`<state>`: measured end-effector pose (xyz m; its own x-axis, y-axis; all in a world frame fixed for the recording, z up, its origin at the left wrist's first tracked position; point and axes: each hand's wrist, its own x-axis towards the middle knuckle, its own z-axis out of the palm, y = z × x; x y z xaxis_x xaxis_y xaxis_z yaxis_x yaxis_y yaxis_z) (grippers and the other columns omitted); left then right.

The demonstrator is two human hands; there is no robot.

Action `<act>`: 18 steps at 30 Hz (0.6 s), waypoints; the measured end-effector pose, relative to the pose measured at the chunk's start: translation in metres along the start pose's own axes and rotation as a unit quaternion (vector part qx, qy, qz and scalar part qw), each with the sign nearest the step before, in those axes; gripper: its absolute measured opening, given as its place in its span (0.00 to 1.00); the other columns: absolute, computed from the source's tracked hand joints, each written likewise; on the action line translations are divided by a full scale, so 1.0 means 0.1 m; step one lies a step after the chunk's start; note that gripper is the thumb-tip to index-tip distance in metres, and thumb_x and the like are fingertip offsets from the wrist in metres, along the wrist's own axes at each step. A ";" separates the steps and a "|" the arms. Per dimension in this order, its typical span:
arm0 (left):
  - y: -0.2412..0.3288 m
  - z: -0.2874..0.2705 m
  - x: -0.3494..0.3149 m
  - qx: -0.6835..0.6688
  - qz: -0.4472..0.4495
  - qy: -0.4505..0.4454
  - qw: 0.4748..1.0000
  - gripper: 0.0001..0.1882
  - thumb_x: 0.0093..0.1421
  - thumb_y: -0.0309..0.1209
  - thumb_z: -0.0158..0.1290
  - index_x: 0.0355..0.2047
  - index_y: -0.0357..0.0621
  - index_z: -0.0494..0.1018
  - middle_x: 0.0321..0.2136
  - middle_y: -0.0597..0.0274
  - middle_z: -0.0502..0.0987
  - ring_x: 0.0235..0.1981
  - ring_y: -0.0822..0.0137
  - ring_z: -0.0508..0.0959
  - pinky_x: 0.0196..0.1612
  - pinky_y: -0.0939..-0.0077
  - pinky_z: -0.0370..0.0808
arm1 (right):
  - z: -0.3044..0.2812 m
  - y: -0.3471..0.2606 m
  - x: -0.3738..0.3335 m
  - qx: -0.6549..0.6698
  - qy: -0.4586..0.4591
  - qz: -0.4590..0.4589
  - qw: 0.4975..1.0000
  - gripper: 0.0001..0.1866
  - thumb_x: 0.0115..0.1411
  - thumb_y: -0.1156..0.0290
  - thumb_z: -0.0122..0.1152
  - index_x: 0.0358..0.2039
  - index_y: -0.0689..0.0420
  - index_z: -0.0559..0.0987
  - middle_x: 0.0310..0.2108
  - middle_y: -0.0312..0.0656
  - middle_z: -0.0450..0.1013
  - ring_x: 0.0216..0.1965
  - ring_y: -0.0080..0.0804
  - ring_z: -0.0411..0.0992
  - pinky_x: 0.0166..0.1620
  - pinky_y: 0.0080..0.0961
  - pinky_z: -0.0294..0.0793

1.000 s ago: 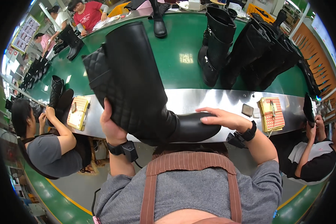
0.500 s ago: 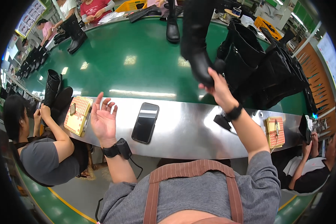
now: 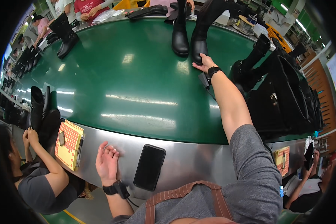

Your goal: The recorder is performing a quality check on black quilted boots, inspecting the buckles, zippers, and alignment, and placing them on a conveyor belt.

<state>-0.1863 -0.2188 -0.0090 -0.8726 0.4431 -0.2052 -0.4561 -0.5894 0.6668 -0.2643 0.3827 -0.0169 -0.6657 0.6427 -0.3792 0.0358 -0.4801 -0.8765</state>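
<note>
My right arm reaches far across the green table surface (image 3: 134,84). Its hand, my right hand (image 3: 204,63), has thumb and fingers round the toe of a tall black boot (image 3: 201,35). That boot is upright, just right of another black boot (image 3: 180,40), their toes toward me. Whether its sole touches the surface is hard to tell. My left hand (image 3: 107,164) is open, palm up and fingers loosely curled, holding nothing above the metal table edge (image 3: 198,158). Beside it lies a black phone (image 3: 149,167).
Tall black boots (image 3: 276,97) crowd the right side. Another pair of boots (image 3: 66,37) stands far left. Yellow-and-red pads (image 3: 69,145) lie on the edge near me. Co-workers sit at both sides; the left person (image 3: 41,179) handles a boot. Others work across the table.
My right hand has carried the boot away from me, setting it beside the other upright boot. The view has shifted forward over the table. My left hand stays open near the phone.
</note>
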 end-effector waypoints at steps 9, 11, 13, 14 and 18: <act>0.01 0.03 0.06 -0.017 0.002 0.027 0.999 0.18 0.69 0.36 0.40 0.55 0.39 0.64 0.38 0.56 0.73 0.38 0.64 0.74 0.46 0.67 0.72 | 0.02 -0.11 0.42 -0.190 0.125 -0.067 0.972 0.42 0.64 0.47 0.52 0.67 0.55 0.46 0.44 0.55 0.73 0.25 0.42 0.79 0.24 0.31 0.78; 0.01 0.01 0.05 -0.017 -0.006 0.017 1.000 0.18 0.69 0.36 0.40 0.55 0.38 0.64 0.37 0.56 0.73 0.38 0.64 0.74 0.47 0.66 0.72 | -0.04 -0.07 0.36 -0.258 0.142 -0.022 0.955 0.44 0.63 0.43 0.50 0.63 0.67 0.49 0.33 0.52 0.78 0.19 0.36 0.77 0.21 0.25 0.75; 0.01 -0.03 0.00 -0.021 -0.002 0.008 1.000 0.18 0.69 0.36 0.41 0.55 0.38 0.64 0.37 0.56 0.73 0.38 0.63 0.74 0.48 0.66 0.72 | 0.03 0.19 0.06 -0.258 0.201 -0.110 0.938 0.44 0.63 0.41 0.47 0.58 0.73 0.53 0.19 0.46 0.77 0.16 0.33 0.75 0.20 0.24 0.73; 0.00 -0.04 -0.01 -0.029 -0.008 0.011 1.000 0.18 0.69 0.36 0.41 0.54 0.38 0.64 0.37 0.56 0.73 0.38 0.63 0.74 0.48 0.65 0.72 | 0.03 0.26 -0.12 -0.239 0.205 -0.103 0.943 0.41 0.62 0.44 0.53 0.56 0.72 0.58 0.21 0.47 0.75 0.15 0.31 0.71 0.18 0.24 0.70; -0.03 -0.10 0.08 -0.037 -0.020 -0.010 0.999 0.18 0.68 0.36 0.43 0.53 0.38 0.66 0.38 0.56 0.73 0.40 0.63 0.73 0.49 0.65 0.72 | 0.11 0.48 -1.06 -0.199 0.024 0.030 0.979 0.32 0.60 0.61 0.61 0.59 0.65 0.61 0.31 0.43 0.74 0.21 0.25 0.69 0.21 0.22 0.63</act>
<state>-0.1940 -0.2200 -0.0199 -0.8504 0.4800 -0.2155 -0.5023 -0.6187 0.6041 -0.2000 0.2850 -0.0157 -0.6183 0.6522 -0.4386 0.3679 -0.2529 -0.8948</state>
